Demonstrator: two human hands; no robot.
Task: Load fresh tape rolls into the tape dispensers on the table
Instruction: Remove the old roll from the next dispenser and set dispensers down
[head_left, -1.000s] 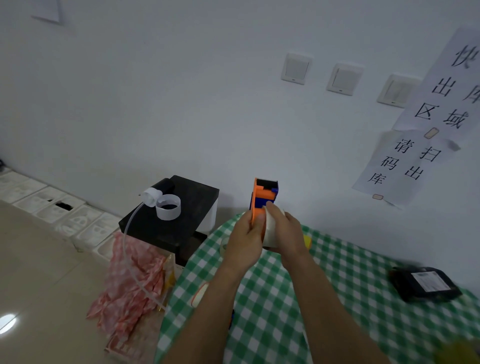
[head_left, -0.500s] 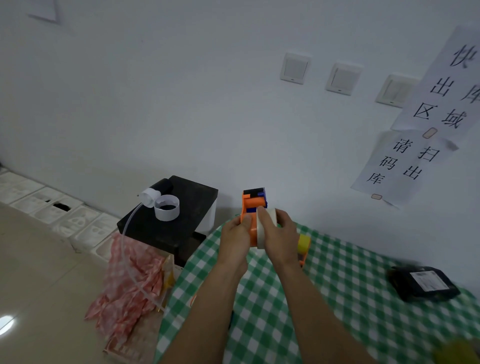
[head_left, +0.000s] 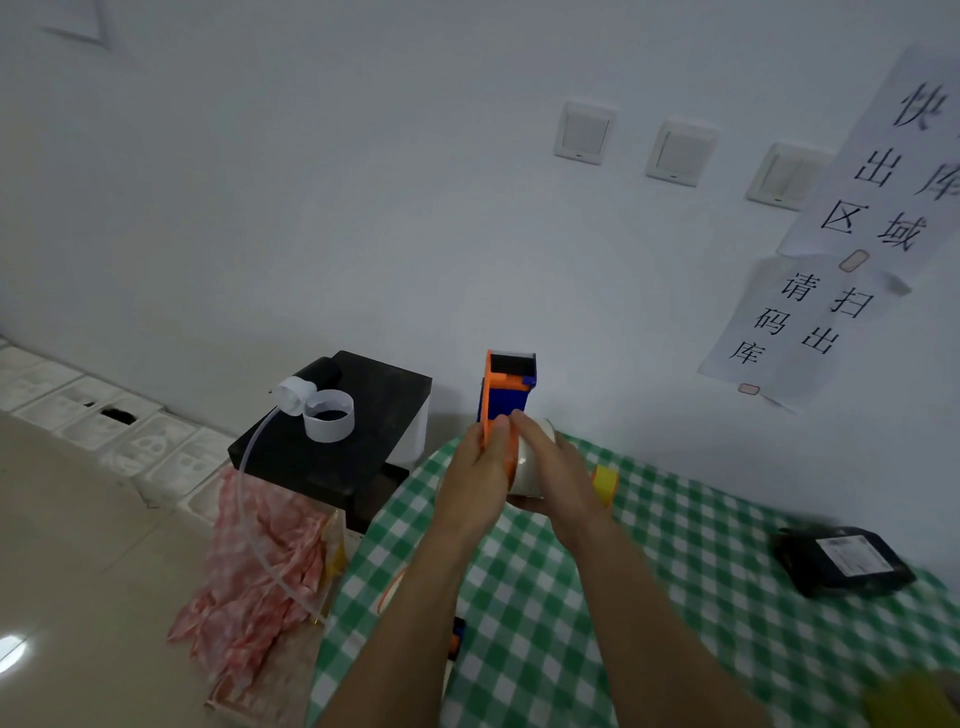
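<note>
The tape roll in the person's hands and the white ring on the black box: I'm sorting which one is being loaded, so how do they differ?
The tape roll is held in the air against the orange and blue dispenser, largely covered by the right hand and the left hand; the white ring stands free and untouched on the black box. The roll looks thick-walled, the ring thin-walled with a wide open centre. Both are pale and round.

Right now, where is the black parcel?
In the head view the black parcel lies on the green checked table at the right, near the wall, well apart from the hands and below the paper signs.
</note>
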